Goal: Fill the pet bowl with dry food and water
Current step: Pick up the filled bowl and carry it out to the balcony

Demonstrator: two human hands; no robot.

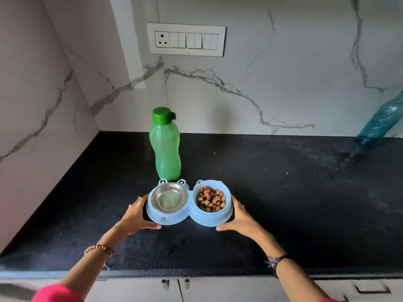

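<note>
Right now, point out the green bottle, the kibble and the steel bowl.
Green bottle [165, 149]: head view, mid-body, below the cap.
Kibble [211, 199]: head view, centre of the pile in the right compartment.
Steel bowl [168, 199]: head view, inner bottom, left compartment.

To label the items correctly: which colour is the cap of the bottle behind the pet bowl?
Dark green cap, on a lighter green bottle; seen in the head view.
</note>
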